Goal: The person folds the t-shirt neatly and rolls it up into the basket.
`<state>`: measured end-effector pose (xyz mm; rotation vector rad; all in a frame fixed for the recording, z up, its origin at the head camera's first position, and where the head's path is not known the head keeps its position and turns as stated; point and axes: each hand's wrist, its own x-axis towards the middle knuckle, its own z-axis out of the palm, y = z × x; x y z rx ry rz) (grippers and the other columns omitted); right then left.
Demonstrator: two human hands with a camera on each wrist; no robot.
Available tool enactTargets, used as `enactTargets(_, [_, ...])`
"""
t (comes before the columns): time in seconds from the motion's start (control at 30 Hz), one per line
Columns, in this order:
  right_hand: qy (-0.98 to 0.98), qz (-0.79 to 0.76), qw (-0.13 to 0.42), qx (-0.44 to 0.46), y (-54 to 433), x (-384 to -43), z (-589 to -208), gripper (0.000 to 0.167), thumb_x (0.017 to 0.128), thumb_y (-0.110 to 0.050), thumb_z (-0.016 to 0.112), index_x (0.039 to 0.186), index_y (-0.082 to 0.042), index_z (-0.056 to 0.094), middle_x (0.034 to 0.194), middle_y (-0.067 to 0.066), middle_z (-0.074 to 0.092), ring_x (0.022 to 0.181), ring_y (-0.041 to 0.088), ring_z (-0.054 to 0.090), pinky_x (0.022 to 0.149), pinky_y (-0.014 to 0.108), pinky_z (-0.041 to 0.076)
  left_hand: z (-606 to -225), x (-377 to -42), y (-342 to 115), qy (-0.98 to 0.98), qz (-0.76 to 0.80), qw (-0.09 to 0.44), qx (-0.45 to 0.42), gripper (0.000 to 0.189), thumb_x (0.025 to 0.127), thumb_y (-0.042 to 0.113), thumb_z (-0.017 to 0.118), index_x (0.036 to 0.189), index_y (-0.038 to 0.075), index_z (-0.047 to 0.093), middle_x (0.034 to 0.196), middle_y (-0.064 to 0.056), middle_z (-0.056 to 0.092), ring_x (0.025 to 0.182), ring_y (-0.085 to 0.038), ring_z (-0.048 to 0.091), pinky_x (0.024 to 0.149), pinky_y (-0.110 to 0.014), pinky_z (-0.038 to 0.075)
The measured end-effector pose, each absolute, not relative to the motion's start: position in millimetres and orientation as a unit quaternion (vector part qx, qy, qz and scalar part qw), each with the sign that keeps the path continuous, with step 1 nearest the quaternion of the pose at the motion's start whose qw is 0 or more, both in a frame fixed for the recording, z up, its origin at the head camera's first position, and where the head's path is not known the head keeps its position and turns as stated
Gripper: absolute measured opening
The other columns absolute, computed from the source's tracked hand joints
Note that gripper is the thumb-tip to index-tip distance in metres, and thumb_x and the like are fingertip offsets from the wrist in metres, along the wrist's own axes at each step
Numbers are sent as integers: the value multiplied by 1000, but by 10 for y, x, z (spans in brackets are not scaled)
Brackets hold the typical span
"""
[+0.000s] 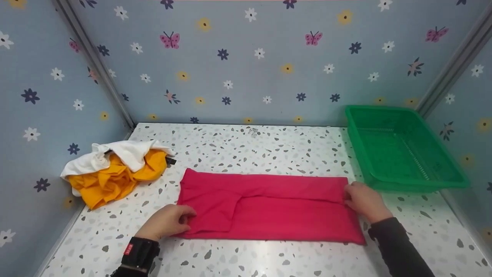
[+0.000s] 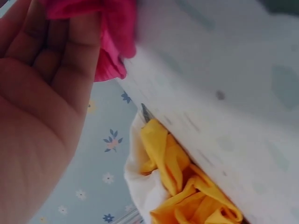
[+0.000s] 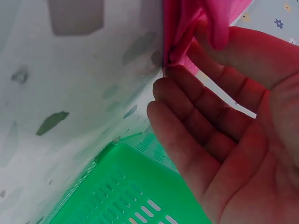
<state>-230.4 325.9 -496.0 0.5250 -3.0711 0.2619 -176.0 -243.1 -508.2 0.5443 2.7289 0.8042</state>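
Observation:
A pinkish-red shirt [image 1: 284, 215] lies folded into a long flat strip on the speckled table, with a sleeve-like flap turned in at its left end. My left hand [image 1: 167, 222] pinches the strip's left edge; in the left wrist view, the fingers curl against the pink cloth [image 2: 117, 32]. At the opposite end, my right hand [image 1: 367, 201] holds the upper right edge. The right wrist view shows the cloth [image 3: 180, 28] between thumb and forefinger, while the other fingers [image 3: 187, 102] are loosely bent beside it.
A crumpled heap of yellow and white cloth [image 1: 119, 169] lies at the left, by the side wall. At the back right stands a green plastic basket [image 1: 361, 154] with slotted sides. Flower-patterned panels [image 1: 246, 61] enclose the speckled table [image 1: 253, 150] at the back and both sides.

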Motion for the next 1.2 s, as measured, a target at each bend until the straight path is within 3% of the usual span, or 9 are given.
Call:
enactTargets(0.23, [-981,83,22,173,3245,-2297,-4940,23,78,-3,78,78,-9,56,72,3,49,66,23,51,58,39,46,-5023,-1743,-2370,943,260,112,176,26,79,14,82,104,13,73,75,10,58,71,-13,52,69,-35,46])
enactTargets(0.43, [-980,81,37,178,3157,-2298,-4923,25,77,-11,83,83,-9,59,72,1,52,67,21,51,60,37,48,-5020,-1699,-2230,955,227,28,189,12,82,18,79,91,15,71,79,10,58,76,-12,52,75,-39,49])
enactTargets(0.6, [-971,75,58,217,3083,-2284,-4950,30,74,-17,86,87,-9,61,77,1,54,72,21,54,65,39,51,-5031,-1611,-2064,966,167,-26,194,26,78,25,83,97,12,71,84,4,55,81,-15,51,76,-38,50])
enactTargets(0.73, [-966,77,45,242,3044,-2250,-4990,34,73,-15,87,98,-6,66,90,7,61,86,28,60,77,44,54,-5031,-1534,-1942,973,144,-6,181,50,76,32,85,117,8,69,100,-4,62,94,-21,56,85,-41,52])
enactTargets(0.87, [-962,76,16,261,3015,-2203,-5038,46,79,-13,82,120,0,66,119,18,64,112,38,59,92,52,51,-5034,-1456,-1869,974,148,29,169,66,76,32,85,132,6,62,120,-13,62,111,-29,57,93,-49,50])
enactTargets(0.97, [-962,72,10,263,2995,-2171,-5055,52,81,-13,79,129,1,63,131,22,59,122,41,54,96,54,48,-5030,-1416,-1841,973,152,42,168,67,78,29,84,135,5,60,129,-19,59,120,-35,54,96,-54,47])
enactTargets(1.2, [-960,66,19,270,2984,-2126,-5066,52,82,-11,78,129,3,62,132,23,58,122,41,54,95,53,48,-5028,-1392,-1808,973,152,59,166,57,80,24,82,130,4,64,133,-23,57,126,-41,50,96,-61,44])
